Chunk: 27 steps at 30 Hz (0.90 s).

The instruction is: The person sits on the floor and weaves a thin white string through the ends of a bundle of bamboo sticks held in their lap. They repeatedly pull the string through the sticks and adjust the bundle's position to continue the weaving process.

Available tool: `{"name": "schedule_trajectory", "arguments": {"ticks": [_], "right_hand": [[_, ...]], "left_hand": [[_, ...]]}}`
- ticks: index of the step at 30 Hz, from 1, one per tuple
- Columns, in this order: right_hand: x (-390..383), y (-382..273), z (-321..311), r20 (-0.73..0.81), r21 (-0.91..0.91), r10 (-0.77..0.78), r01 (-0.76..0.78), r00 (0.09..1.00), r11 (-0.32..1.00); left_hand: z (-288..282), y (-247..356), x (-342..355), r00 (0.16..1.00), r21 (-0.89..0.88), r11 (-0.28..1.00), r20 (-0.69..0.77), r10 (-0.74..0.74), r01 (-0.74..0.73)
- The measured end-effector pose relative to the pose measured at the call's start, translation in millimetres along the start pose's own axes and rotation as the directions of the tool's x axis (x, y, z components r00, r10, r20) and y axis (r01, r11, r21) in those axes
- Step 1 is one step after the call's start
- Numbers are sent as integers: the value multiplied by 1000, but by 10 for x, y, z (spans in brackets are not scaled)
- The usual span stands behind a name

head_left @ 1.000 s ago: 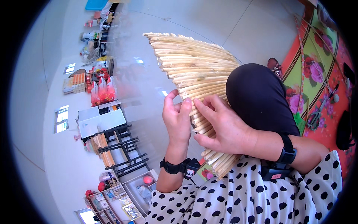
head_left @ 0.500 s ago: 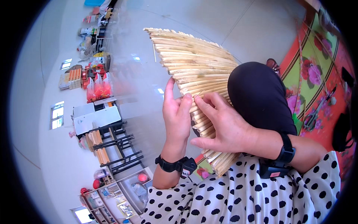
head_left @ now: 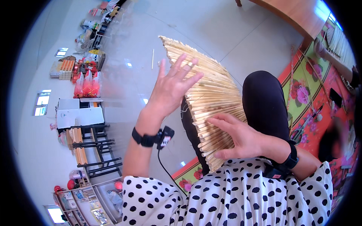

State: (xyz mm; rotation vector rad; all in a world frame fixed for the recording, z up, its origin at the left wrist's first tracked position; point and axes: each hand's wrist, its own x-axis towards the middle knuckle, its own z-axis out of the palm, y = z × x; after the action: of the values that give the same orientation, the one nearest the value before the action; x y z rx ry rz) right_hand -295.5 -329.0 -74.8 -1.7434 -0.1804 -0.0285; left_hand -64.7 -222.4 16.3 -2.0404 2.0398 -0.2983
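A fan-shaped mat of pale, stripped stalks (head_left: 211, 84) lies across my lap, its stalks packed side by side and bound together. My left hand (head_left: 169, 84), wearing a ring, is spread over the mat's left edge with the fingers apart; whether they touch it I cannot tell. Lower on the mat rests my right hand (head_left: 241, 133), thumb and fingers apart, holding nothing. A thin pale thread (head_left: 183, 108) dangles from the mat's left edge below my left hand. Black straps with small devices circle both my wrists.
To the right a flowered mat (head_left: 301, 94) carries scissors (head_left: 299, 134) and a dark phone (head_left: 335, 97). Beyond it, another person's leg (head_left: 333, 62) lies near more stalks (head_left: 338, 42). A wooden table (head_left: 290, 15) stands at the far right. Shelves (head_left: 83, 203) and folded tables (head_left: 96, 145) line the left.
My left hand has let go of the mat's edge, moved up and left, and spread its fingers. My right hand's fingers have loosened from their pinch and lie farther down the mat.
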Motion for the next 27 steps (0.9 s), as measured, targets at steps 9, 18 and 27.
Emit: {"name": "schedule_trajectory", "arguments": {"ticks": [9, 18, 27], "right_hand": [[-198, -203, 139, 48, -118, 62, -56, 997, 991], [-230, 86, 127, -637, 130, 276, -252, 720, 959], [297, -182, 243, -246, 713, 394, -110, 886, 693]], "left_hand": [[325, -480, -161, 953, 96, 952, -55, 298, -292], [-19, -759, -943, 972, 200, 978, -234, -15, 63], [140, -101, -769, 792, 170, 909, -569, -224, 379]]}}
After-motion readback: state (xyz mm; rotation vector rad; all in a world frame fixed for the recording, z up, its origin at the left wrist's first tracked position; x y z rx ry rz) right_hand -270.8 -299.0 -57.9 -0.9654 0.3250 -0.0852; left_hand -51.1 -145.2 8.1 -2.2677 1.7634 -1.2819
